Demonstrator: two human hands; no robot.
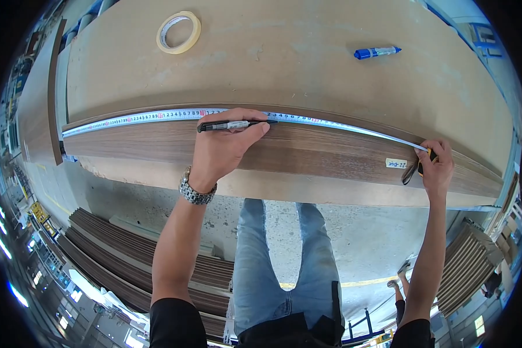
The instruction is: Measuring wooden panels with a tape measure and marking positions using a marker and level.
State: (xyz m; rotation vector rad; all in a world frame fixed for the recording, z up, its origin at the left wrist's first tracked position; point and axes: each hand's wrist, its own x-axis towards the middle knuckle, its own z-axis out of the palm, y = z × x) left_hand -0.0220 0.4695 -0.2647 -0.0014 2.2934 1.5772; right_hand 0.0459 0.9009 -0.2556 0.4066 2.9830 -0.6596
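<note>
My left hand, with a metal watch at its wrist, is closed around a black marker pen. The pen's tip points right, beside the tape blade. My right hand grips the black and yellow case of a tape measure, mostly hidden by the fingers. Its pale blade runs out to the left end of a long brown wood-grain board and lies along the far side. A small handwritten label sticks to the board near my right hand, beside the tape measure's dark strap.
A roll of masking tape and a blue marker lie farther back on the tan worktable. Another brown panel stands at the left. Stacked boards rest below left, more below right. Another person's legs show behind.
</note>
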